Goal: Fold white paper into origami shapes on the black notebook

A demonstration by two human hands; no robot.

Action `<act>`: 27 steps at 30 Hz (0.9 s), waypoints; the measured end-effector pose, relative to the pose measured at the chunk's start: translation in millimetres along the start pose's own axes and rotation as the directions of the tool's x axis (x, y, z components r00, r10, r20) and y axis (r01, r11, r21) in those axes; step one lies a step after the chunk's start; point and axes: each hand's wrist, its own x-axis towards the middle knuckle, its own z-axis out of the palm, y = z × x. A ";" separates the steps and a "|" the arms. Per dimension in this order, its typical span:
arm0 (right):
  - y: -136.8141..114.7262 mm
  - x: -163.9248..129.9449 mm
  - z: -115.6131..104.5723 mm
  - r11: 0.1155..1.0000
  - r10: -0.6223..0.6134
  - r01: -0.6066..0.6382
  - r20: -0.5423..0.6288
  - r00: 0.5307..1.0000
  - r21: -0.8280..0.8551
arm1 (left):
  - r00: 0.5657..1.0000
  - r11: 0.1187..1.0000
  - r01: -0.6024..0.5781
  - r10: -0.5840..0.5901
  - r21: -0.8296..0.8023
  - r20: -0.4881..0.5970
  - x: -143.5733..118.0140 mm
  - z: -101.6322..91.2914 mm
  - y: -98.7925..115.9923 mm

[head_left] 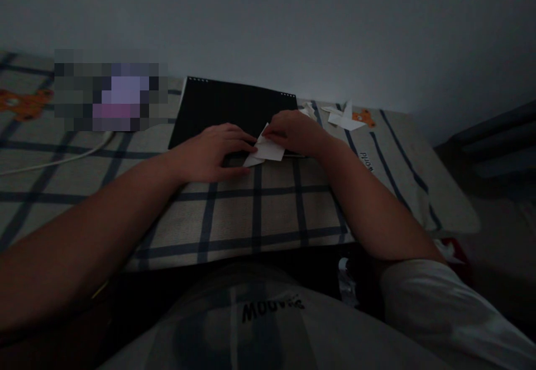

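Observation:
A small piece of folded white paper (270, 150) lies at the front edge of a black spiral-punched pad (234, 102), with one pointed flap sticking out toward my body. My left hand (211, 151) rests flat at the paper's left side; its fingers are stretched out with the thumb apart, and the fingertips touch the paper. From the right, my right hand (295, 131) pinches the paper's upper edge between thumb and fingers. The exact folds are dim and partly hidden by the fingers.
More folded white paper pieces (345, 120) lie to the right of the pad on the checked tablecloth (251, 208). A blurred-out purplish object (123, 96) with a white cable (62, 162) is at the left. Behind the table rises a plain wall (268, 29).

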 end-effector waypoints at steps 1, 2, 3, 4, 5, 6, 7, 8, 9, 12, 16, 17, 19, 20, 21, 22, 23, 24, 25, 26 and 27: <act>-0.4 0.6 0.0 1.000 0.012 -0.012 -0.004 1.000 0.020 | 1.000 1.000 -0.003 0.003 -0.002 0.000 0.1 0.1 0.2; -0.7 1.2 0.3 0.999 0.027 -0.027 -0.015 1.000 0.046 | 1.000 1.000 -0.004 0.004 -0.004 0.000 0.3 0.3 0.2; -1.0 1.8 0.7 0.996 0.045 -0.043 -0.034 0.998 0.074 | 1.000 1.000 -0.002 0.002 -0.005 0.002 0.4 0.5 0.2; -1.2 2.1 1.2 0.993 0.066 -0.060 -0.057 0.996 0.103 | 1.000 1.000 0.000 0.000 -0.007 0.003 0.5 0.7 0.0; -1.1 2.2 1.6 0.989 0.088 -0.077 -0.082 0.993 0.129 | 1.000 1.000 0.003 -0.003 -0.008 0.004 0.6 0.9 -0.3; -0.5 1.9 1.8 0.984 0.109 -0.093 -0.103 0.989 0.155 | 1.000 1.000 0.008 -0.008 -0.009 0.004 0.7 1.2 -0.6; 0.5 1.2 1.6 0.978 0.127 -0.105 -0.116 0.985 0.180 | 1.000 1.000 0.012 -0.012 -0.010 0.006 0.7 1.4 -0.9; 2.1 0.2 0.9 0.971 0.140 -0.113 -0.116 0.983 0.209 | 1.000 1.000 0.017 -0.017 -0.010 0.008 0.6 1.7 -1.2; 4.1 -1.2 -0.2 0.964 0.144 -0.117 -0.102 0.984 0.239 | 1.000 1.000 0.021 -0.021 -0.010 0.011 0.5 2.0 -1.3; 12.1 -6.0 -6.2 0.940 0.115 -0.104 -0.016 0.993 0.324 | 0.999 1.000 0.030 -0.030 0.003 0.024 0.2 2.5 -0.9; 19.6 -10.2 -14.9 0.924 0.089 -0.108 0.070 0.994 0.366 | 0.997 0.998 0.057 -0.058 0.020 0.045 0.3 2.3 1.0; 20.2 -10.6 -16.2 0.923 0.094 -0.116 0.080 0.992 0.366 | 0.997 0.998 0.064 -0.065 0.021 0.052 0.4 2.2 1.3; 20.3 -10.6 -17.0 0.925 0.105 -0.129 0.085 0.991 0.358 | 0.996 0.997 0.069 -0.070 0.021 0.063 0.8 2.0 1.5; 19.9 -10.4 -16.6 0.928 0.107 -0.130 0.084 0.991 0.350 | 0.996 0.998 0.066 -0.067 0.020 0.064 1.0 2.0 1.5; 19.3 -10.0 -15.7 0.931 0.104 -0.125 0.079 0.991 0.344 | 0.996 0.998 0.061 -0.062 0.020 0.063 1.1 1.9 1.4; 18.6 -9.3 -14.4 0.934 0.098 -0.116 0.070 0.993 0.339 | 0.996 0.998 0.058 -0.059 0.020 0.062 1.1 2.0 1.4; 17.7 -8.5 -12.8 0.937 0.092 -0.105 0.054 0.994 0.334 | 0.996 0.998 0.058 -0.059 0.022 0.063 1.1 2.0 1.4; 16.7 -7.5 -11.1 0.939 0.089 -0.094 0.033 0.996 0.331 | 0.996 0.998 0.062 -0.064 0.026 0.065 1.1 2.1 1.6; 15.5 -6.3 -9.5 0.941 0.086 -0.085 0.010 0.996 0.328 | 0.995 0.997 0.070 -0.072 0.031 0.068 0.9 2.2 1.8; 14.1 -5.1 -8.0 0.944 0.087 -0.078 -0.014 0.996 0.322 | 0.994 0.996 0.079 -0.081 0.035 0.073 0.8 2.3 2.2; 12.5 -3.9 -6.8 0.946 0.089 -0.074 -0.033 0.995 0.315 | 0.993 0.996 0.087 -0.090 0.037 0.078 0.7 2.3 2.7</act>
